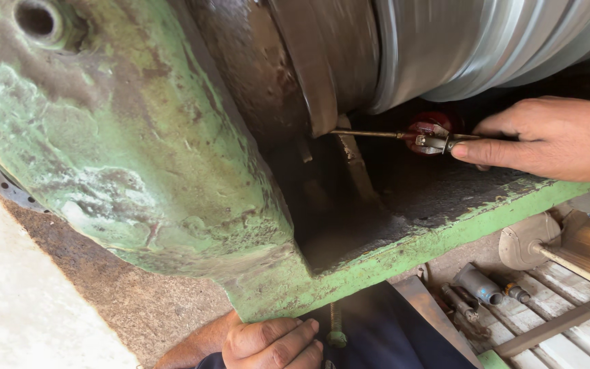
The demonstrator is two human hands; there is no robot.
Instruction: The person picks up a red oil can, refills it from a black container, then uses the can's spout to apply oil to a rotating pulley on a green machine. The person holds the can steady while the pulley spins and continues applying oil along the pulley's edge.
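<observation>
Under the steel drum [486, 41], right hand [548, 137] fingers grip a thin tool [404, 136] — left hand [271, 345] curled, seemingly empty.

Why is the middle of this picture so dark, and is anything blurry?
Head view: the green machine body overhangs the recess, shading it; daylight falls on the right hand and the thin tool; the shiny drum looks streaked, perhaps motion blur.
</observation>
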